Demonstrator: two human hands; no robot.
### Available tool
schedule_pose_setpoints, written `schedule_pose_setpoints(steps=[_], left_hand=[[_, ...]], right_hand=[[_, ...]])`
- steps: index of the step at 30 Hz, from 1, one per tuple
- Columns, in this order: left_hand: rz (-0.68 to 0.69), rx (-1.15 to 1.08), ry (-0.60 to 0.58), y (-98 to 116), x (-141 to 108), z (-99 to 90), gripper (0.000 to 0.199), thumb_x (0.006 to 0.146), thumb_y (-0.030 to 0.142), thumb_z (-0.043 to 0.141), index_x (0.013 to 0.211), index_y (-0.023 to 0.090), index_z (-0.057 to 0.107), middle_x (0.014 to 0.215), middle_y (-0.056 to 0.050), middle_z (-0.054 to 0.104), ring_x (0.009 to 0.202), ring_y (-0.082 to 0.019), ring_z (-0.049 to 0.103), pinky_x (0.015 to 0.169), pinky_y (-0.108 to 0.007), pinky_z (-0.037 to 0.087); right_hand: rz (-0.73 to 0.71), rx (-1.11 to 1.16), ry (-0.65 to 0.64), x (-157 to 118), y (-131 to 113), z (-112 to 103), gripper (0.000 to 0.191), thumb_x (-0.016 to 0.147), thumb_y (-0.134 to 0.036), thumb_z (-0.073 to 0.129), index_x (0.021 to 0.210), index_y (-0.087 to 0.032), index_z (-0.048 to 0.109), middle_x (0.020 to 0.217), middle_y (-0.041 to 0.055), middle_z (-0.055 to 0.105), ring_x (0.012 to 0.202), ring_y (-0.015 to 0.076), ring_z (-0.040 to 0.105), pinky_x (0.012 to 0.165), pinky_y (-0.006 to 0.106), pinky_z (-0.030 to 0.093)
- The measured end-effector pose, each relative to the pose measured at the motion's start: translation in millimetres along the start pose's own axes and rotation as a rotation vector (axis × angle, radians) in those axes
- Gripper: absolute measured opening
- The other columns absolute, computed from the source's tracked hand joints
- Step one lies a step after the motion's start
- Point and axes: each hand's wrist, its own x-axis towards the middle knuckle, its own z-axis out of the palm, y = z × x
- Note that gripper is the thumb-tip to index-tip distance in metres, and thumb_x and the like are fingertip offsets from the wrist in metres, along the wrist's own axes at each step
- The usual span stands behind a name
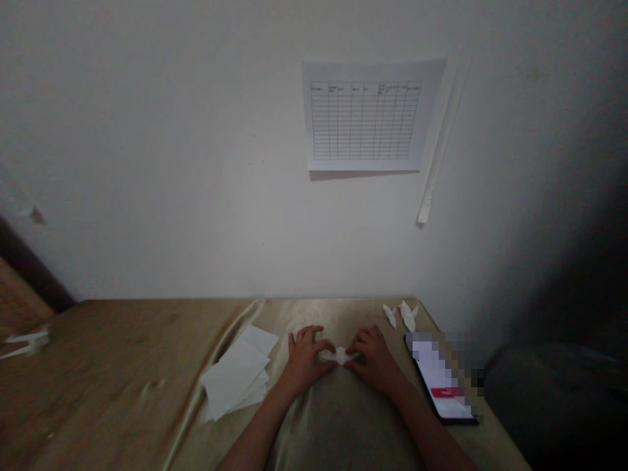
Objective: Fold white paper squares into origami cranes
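A small piece of folded white paper (341, 356) is held low over the cloth-covered table, between my two hands. My left hand (310, 356) pinches its left end with thumb and forefinger, the other fingers bent above. On the opposite end, my right hand (371, 353) grips the paper the same way. The exact shape of the folds is too small to make out. To the left of my left hand lies a loose fanned stack of white paper sheets (240, 369). Two small folded paper birds, a smaller one (389, 315) and a larger one (408, 316), stand beyond my right hand.
A phone (441, 379) with a lit, partly blurred screen lies near the right edge of the table (122, 366). White scraps (27, 341) lie at the far left. On the wall behind hang a printed grid sheet (366, 121) and a white strip (439, 154).
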Motion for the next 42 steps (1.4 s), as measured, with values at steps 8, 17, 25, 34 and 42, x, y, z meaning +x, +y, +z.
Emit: schedule_pose_setpoints(steps=[8, 17, 25, 34, 42], left_hand=[[0.0, -0.001, 0.01, 2, 1, -0.7, 0.023, 0.073, 0.037, 0.082, 0.095, 0.04, 0.077, 0.147, 0.0, 0.049, 0.141, -0.033, 0.033, 0.116, -0.068, 0.007], [0.025, 0.051, 0.039, 3, 2, 1.9, 0.018, 0.074, 0.039, 0.081, 0.092, 0.039, 0.077, 0.143, 0.0, 0.054, 0.139, -0.033, 0.036, 0.115, -0.069, 0.006], [0.036, 0.052, 0.042, 1, 3, 5.0, 0.02, 0.072, 0.044, 0.082, 0.091, 0.037, 0.077, 0.142, -0.001, 0.055, 0.138, -0.033, 0.037, 0.115, -0.071, 0.006], [0.036, 0.062, 0.056, 2, 3, 6.2, 0.017, 0.077, 0.047, 0.077, 0.09, 0.035, 0.077, 0.141, -0.001, 0.056, 0.137, -0.031, 0.039, 0.116, -0.069, 0.007], [0.001, 0.035, 0.089, 4, 3, 12.7, 0.011, 0.081, 0.043, 0.074, 0.087, 0.034, 0.076, 0.137, -0.001, 0.058, 0.134, -0.03, 0.042, 0.116, -0.069, 0.007]], right_hand=[[-0.052, 0.021, 0.017, -2, -4, -2, 0.013, 0.086, -0.033, 0.069, 0.096, -0.03, 0.075, 0.106, 0.0004, 0.069, 0.12, 0.0219, 0.05, 0.12, 0.051, 0.009], [-0.115, 0.013, -0.007, -1, -5, -1, 0.012, 0.086, -0.028, 0.065, 0.092, -0.032, 0.075, 0.101, -0.0026, 0.071, 0.119, 0.0199, 0.053, 0.121, 0.052, 0.002], [-0.097, 0.015, 0.014, 1, -6, 3, 0.014, 0.088, -0.025, 0.061, 0.088, -0.029, 0.074, 0.099, -0.0016, 0.071, 0.119, 0.0198, 0.053, 0.121, 0.052, 0.001], [0.038, 0.003, 0.027, 0, -13, 11, 0.016, 0.091, -0.024, 0.054, 0.092, -0.025, 0.07, 0.107, 0.0013, 0.068, 0.119, 0.0211, 0.052, 0.119, 0.053, 0.007], [0.093, 0.018, 0.081, 1, -15, 18, 0.012, 0.09, -0.024, 0.056, 0.088, -0.024, 0.068, 0.109, 0.003, 0.068, 0.118, 0.0241, 0.051, 0.117, 0.053, 0.011]])
